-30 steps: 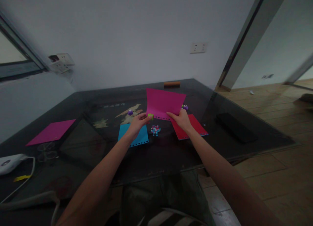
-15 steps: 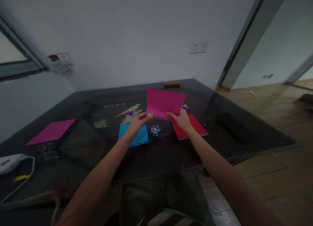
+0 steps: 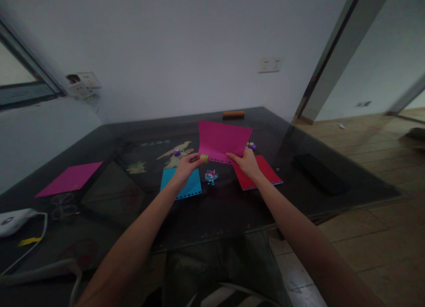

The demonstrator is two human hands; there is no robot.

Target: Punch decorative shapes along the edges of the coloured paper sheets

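Note:
A magenta sheet (image 3: 225,141) is held up over the dark table, with a row of small punched holes along its lower edge. At its lower left corner my left hand (image 3: 188,166) is closed on a small green punch (image 3: 204,157). My right hand (image 3: 246,161) pinches the sheet's lower edge on the right. Below the sheet lies a small pile of pink, white and blue paper bits (image 3: 211,176). A blue sheet (image 3: 190,185) with a holed edge lies partly under my left wrist. The red sheets (image 3: 262,172) lie beside my right wrist.
Purple punches (image 3: 177,152) (image 3: 252,145) stand beyond my hands. Another magenta sheet (image 3: 71,178) lies at the left, near a white device (image 3: 15,222) with a cable. A black case (image 3: 317,172) is at the right, an orange-brown roll (image 3: 233,114) at the back.

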